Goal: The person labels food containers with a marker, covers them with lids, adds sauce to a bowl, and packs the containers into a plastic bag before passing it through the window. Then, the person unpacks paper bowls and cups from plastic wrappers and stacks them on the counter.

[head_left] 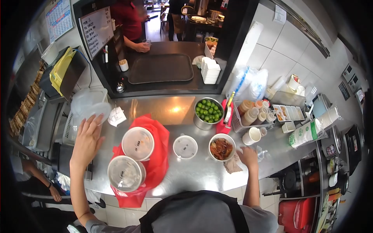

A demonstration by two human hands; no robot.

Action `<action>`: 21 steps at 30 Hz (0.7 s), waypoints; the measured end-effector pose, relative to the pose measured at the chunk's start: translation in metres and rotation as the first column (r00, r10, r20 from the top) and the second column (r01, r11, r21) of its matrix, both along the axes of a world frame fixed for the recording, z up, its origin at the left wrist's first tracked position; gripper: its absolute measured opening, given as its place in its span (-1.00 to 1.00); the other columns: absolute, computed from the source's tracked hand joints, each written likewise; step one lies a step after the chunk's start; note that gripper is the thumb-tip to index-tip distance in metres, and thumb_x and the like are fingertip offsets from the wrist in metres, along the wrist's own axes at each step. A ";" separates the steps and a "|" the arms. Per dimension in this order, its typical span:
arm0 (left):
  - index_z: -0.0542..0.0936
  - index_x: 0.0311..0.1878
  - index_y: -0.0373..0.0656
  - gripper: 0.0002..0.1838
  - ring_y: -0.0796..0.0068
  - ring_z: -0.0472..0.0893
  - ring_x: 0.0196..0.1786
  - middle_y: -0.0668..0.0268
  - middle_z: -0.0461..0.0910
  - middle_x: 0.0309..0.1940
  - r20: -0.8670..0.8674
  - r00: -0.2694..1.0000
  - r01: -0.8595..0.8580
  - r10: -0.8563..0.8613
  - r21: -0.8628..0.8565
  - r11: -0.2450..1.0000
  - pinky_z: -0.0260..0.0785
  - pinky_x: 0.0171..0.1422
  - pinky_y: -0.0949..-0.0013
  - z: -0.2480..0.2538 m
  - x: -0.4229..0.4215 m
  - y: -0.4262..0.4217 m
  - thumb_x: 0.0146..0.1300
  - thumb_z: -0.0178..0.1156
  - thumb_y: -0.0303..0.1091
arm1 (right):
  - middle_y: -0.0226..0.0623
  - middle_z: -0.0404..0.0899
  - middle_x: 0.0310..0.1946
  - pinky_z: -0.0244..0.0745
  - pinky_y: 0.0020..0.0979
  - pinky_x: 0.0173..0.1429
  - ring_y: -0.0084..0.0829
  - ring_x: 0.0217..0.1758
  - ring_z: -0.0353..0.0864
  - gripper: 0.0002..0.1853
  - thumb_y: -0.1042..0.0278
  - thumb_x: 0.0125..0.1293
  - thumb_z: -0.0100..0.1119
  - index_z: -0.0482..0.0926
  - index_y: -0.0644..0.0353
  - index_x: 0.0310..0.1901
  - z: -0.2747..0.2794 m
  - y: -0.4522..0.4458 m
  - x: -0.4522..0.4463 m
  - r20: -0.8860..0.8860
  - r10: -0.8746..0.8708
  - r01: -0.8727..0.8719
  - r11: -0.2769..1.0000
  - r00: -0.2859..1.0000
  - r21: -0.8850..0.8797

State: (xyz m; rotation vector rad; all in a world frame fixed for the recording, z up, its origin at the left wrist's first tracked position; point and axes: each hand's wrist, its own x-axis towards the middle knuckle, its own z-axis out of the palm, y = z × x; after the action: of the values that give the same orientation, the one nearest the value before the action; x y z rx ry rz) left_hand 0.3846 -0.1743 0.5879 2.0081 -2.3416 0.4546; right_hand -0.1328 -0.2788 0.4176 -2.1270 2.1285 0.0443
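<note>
My left hand reaches to the basket at the left, its fingers on a clear round plastic lid. Beside the open bowl of brown food, my right hand is by a crumpled brown napkin; its fingers are curled, and what they hold, if anything, is hidden. Two lidded bowls, one upper and one lower, stand on a red plastic bag. A smaller lidded tub stands between the bag and the open bowl.
A metal pot of green limes stands behind the bowls. To its right are a basket of sauce bottles and packaged cups. A black tray lies on the pass-through ledge. People stand beyond it and at the lower left.
</note>
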 end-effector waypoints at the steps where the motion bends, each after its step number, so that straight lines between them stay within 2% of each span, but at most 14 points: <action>1: 0.39 0.08 -0.34 -0.48 0.20 0.18 0.33 0.28 0.20 0.28 0.006 0.998 0.066 -0.066 -0.026 0.997 0.00 0.40 0.07 0.008 -0.025 0.006 0.00 0.21 -0.42 | -0.07 0.58 -0.17 0.35 -0.12 0.06 -0.12 -0.08 0.55 -0.65 0.07 0.20 0.07 0.59 0.17 -0.16 0.032 -0.001 0.017 0.192 0.047 -0.042 0.999 0.980 -0.029; 2: 0.40 0.08 -0.31 -0.48 0.22 0.19 0.33 0.30 0.22 0.27 0.013 0.991 0.131 -0.130 -0.051 0.990 0.00 0.41 0.07 0.016 -0.049 0.011 -0.01 0.21 -0.42 | -0.05 0.57 -0.15 0.38 -0.19 0.05 -0.12 -0.05 0.54 -0.67 0.12 0.23 0.07 0.57 0.21 -0.16 0.053 -0.005 0.032 0.375 0.096 -0.077 0.995 0.922 -0.065; 3: 0.41 0.08 -0.29 -0.48 0.24 0.20 0.33 0.31 0.24 0.26 0.021 0.981 0.195 -0.193 -0.077 0.978 0.00 0.41 0.07 0.019 -0.070 0.013 -0.02 0.22 -0.41 | -0.07 0.57 -0.14 0.40 -0.34 0.06 -0.17 0.02 0.53 -0.67 0.22 0.26 0.06 0.53 0.29 -0.08 0.058 -0.009 0.043 0.586 0.282 -0.190 0.958 0.759 -0.215; 4: 0.42 0.09 -0.25 -0.47 0.26 0.20 0.33 0.34 0.25 0.26 0.056 0.962 0.271 -0.267 -0.091 0.958 0.00 0.41 0.08 0.017 -0.087 0.014 -0.03 0.21 -0.40 | -0.11 0.55 -0.07 0.35 -0.38 0.11 -0.31 0.07 0.52 -0.61 0.24 0.29 0.04 0.43 0.31 0.07 0.068 -0.013 0.059 0.783 0.367 -0.310 0.922 0.501 -0.234; 5: 0.42 0.10 -0.22 -0.46 0.29 0.21 0.33 0.38 0.26 0.26 0.091 0.936 0.348 -0.340 -0.102 0.932 0.00 0.41 0.08 0.015 -0.104 0.014 -0.04 0.21 -0.39 | -0.14 0.45 0.07 0.34 -0.37 0.12 -0.32 0.08 0.50 -0.52 0.16 0.34 -0.03 0.31 0.26 0.21 0.077 -0.014 0.075 0.917 0.327 -0.419 0.883 0.230 -0.210; 6: 0.43 0.11 -0.18 -0.46 0.32 0.21 0.33 0.41 0.27 0.26 0.122 0.901 0.429 -0.416 -0.111 0.897 0.00 0.42 0.09 0.013 -0.119 0.012 -0.04 0.21 -0.38 | -0.07 0.26 0.22 0.30 -0.30 0.20 -0.23 0.15 0.44 -0.48 0.20 0.39 -0.12 0.13 0.22 0.31 0.087 -0.019 0.085 0.976 0.213 -0.543 0.815 -0.045 -0.203; 7: 0.43 0.11 -0.16 -0.46 0.35 0.22 0.33 0.44 0.27 0.26 0.193 0.870 0.476 -0.453 -0.100 0.874 0.00 0.42 0.10 0.012 -0.135 0.007 -0.04 0.19 -0.37 | 0.00 0.19 0.25 0.28 -0.25 0.22 -0.17 0.17 0.41 -0.42 0.16 0.41 -0.17 -0.03 0.16 0.37 0.105 -0.018 0.093 0.985 0.114 -0.578 0.798 -0.130 -0.169; 9: 0.44 0.13 -0.11 -0.47 0.40 0.22 0.33 0.50 0.28 0.26 0.316 0.785 0.579 -0.533 -0.066 0.813 0.00 0.42 0.11 0.007 -0.164 -0.005 -0.02 0.16 -0.35 | -0.06 0.22 0.23 0.37 -0.22 0.16 -0.20 0.10 0.47 -0.36 0.10 0.38 -0.14 -0.10 0.13 0.38 0.114 -0.026 0.106 0.931 0.119 -0.546 0.782 -0.344 -0.301; 10: 0.58 -0.06 -0.10 -0.56 0.41 0.21 0.34 0.49 0.25 0.28 0.337 0.745 0.636 -0.575 -0.099 0.765 0.05 0.41 0.10 0.000 -0.175 -0.013 -0.13 0.11 -0.37 | -0.06 0.26 0.21 0.43 -0.26 0.10 -0.24 0.05 0.51 -0.39 0.22 0.39 -0.14 -0.10 0.14 0.38 0.122 -0.029 0.109 0.911 0.103 -0.520 0.792 -0.400 -0.318; 11: 0.58 -0.05 -0.10 -0.56 0.42 0.21 0.35 0.49 0.24 0.28 0.334 0.729 0.661 -0.597 -0.118 0.741 0.04 0.41 0.10 -0.004 -0.187 -0.019 -0.12 0.11 -0.37 | -0.10 0.36 0.12 0.47 -0.32 0.05 -0.32 0.01 0.53 -0.45 0.33 0.38 -0.12 0.01 0.19 0.34 0.129 -0.030 0.110 0.880 0.103 -0.477 0.809 -0.463 -0.345; 13: 0.57 -0.03 -0.10 -0.55 0.44 0.19 0.36 0.48 0.23 0.29 0.341 0.698 0.702 -0.630 -0.153 0.695 0.02 0.42 0.10 -0.010 -0.207 -0.028 -0.11 0.11 -0.37 | -0.16 0.49 -0.03 0.52 -0.39 -0.02 -0.41 -0.09 0.56 -0.51 0.43 0.34 -0.07 0.14 0.24 0.28 0.125 -0.041 0.100 0.886 0.244 -0.381 0.834 -0.395 -0.400; 14: 0.54 0.02 -0.02 -0.55 0.48 0.16 0.37 0.50 0.23 0.30 0.356 0.693 0.709 -0.627 -0.185 0.680 -0.01 0.43 0.08 -0.016 -0.213 -0.031 -0.05 0.10 -0.36 | -0.22 0.54 -0.14 0.54 -0.42 -0.09 -0.45 -0.20 0.57 -0.58 0.48 0.32 -0.05 0.27 0.27 0.21 0.122 -0.042 0.090 0.881 0.241 -0.314 0.869 -0.406 -0.383; 17: 0.52 0.06 0.06 -0.55 0.39 0.15 0.38 0.44 0.22 0.30 0.241 0.703 0.709 -0.670 -0.307 0.634 -0.02 0.42 0.06 -0.029 -0.227 -0.031 0.01 0.10 -0.36 | -0.24 0.56 -0.20 0.55 -0.43 -0.13 -0.44 -0.27 0.58 -0.62 0.49 0.31 -0.06 0.31 0.29 0.17 0.096 -0.055 0.058 0.886 0.215 -0.071 0.961 -0.410 -0.267; 21: 0.48 0.11 0.01 -0.56 0.23 0.18 0.35 0.26 0.21 0.30 -0.203 0.795 0.501 -0.572 -0.310 0.808 0.01 0.39 0.05 -0.054 -0.246 -0.037 0.09 0.11 -0.39 | -0.23 0.58 -0.15 0.47 -0.48 0.01 -0.46 -0.14 0.58 -0.65 0.44 0.30 -0.01 0.40 0.31 0.11 0.007 -0.072 0.006 0.957 -0.065 0.003 0.998 -0.284 0.069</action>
State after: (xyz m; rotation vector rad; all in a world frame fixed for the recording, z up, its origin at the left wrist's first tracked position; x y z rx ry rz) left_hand 0.1384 -0.2113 0.5340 1.1236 -2.3819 0.3595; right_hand -0.1271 -0.3506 0.4247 -0.9487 0.8950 -1.2516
